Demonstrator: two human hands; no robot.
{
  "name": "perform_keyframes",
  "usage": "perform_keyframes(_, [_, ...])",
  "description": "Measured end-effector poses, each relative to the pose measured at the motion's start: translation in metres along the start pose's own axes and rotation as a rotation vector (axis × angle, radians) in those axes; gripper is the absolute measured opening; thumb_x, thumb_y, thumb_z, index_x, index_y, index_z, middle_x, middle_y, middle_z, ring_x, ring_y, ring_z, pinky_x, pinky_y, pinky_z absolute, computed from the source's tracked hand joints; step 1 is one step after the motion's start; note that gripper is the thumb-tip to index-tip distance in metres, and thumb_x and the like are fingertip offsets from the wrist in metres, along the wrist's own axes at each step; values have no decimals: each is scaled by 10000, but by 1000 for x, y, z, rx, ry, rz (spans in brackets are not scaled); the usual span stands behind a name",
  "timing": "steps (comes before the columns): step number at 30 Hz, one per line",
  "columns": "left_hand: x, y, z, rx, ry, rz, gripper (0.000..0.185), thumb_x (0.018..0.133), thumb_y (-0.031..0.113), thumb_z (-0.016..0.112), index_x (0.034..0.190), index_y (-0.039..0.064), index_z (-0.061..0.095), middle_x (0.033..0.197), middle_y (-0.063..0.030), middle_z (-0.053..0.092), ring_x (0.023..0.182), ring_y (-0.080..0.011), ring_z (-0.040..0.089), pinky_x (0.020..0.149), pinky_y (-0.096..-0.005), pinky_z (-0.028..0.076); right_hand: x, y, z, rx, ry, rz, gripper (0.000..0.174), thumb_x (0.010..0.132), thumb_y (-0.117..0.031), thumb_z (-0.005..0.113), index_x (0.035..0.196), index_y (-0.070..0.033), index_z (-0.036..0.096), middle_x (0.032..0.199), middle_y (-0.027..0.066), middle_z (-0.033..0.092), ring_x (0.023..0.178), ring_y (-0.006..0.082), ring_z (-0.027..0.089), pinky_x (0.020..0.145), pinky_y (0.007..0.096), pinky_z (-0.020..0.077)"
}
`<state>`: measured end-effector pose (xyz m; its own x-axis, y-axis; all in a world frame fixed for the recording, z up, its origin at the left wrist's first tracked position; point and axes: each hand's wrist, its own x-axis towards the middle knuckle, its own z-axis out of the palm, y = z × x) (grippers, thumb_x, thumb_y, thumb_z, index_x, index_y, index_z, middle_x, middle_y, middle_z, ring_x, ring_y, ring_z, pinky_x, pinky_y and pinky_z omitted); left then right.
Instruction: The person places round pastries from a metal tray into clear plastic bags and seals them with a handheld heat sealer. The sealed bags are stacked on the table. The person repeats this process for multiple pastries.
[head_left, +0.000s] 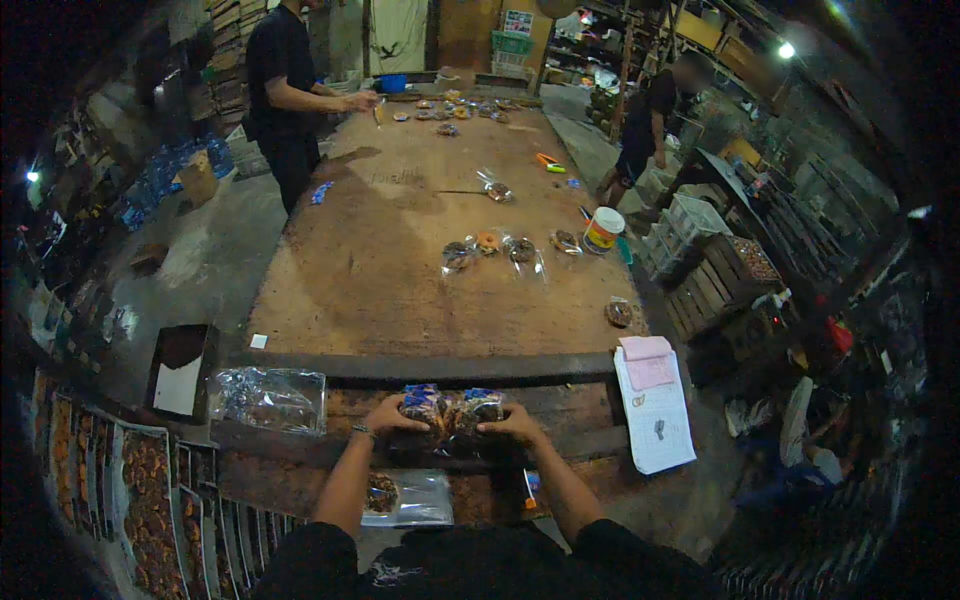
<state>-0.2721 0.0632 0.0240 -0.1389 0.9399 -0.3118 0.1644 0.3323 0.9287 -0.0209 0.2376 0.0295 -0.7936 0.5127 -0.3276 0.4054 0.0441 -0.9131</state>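
Observation:
Before me, my left hand (396, 416) and my right hand (519, 426) grip a row of clear-wrapped doughnuts from its two ends. At the left end, a wrapped pack (422, 411) bears a blue label on top. Its partner, another blue-topped pack (481, 412), sits against my right fingers. How many packs lie between them is hard to tell. Just left of my hands lies a clear plastic bag (274, 401) on the dark wooden bench (345, 401). Closer to my body, a dark-topped doughnut (382, 493) rests beside clear plastic wrappers (424, 499).
Beyond stretches a long wooden table (360, 277) with scattered wrapped doughnuts (520, 250) and a white tub (604, 230). A notebook (660, 420) lies at right, an orange-handled cutter (530, 499) near my right forearm. Filled trays (146, 480) stand lower left. Two people stand farther off.

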Motion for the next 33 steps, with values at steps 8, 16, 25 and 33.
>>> perform_keyframes(8, [-34,73,10,865,44,426,687,547,581,746,1072,153,632,1163,-101,562,1045,-271,547,909,-372,432,-31,-40,-23,-961,25,-634,683,555,-488,755,1126,-150,592,989,135,641,953,322,600,935,460,374])
perform_keyframes(16, [-47,135,66,841,-683,691,639,580,509,760,1056,105,625,1243,-107,498,1063,-330,510,942,-372,394,-38,-33,-66,-1259,-628,-727,583,644,-364,718,1133,-100,539,1060,153,580,993,283,531,893,450,337])
perform_keyframes(25, [106,378,-143,1207,739,873,722,549,575,723,1047,69,589,1078,-165,557,1017,-289,522,795,-407,461,107,-390,-253,-1137,654,-653,423,706,-281,688,1042,-50,573,957,156,608,819,248,562,730,365,423])
perform_keyframes(33, [124,231,-56,856,269,487,381,756,326,634,1091,147,603,740,-132,586,644,-256,544,603,-385,447,99,-181,-171,-707,149,-611,346,739,-226,691,1032,-59,615,947,135,631,838,245,591,718,351,467])
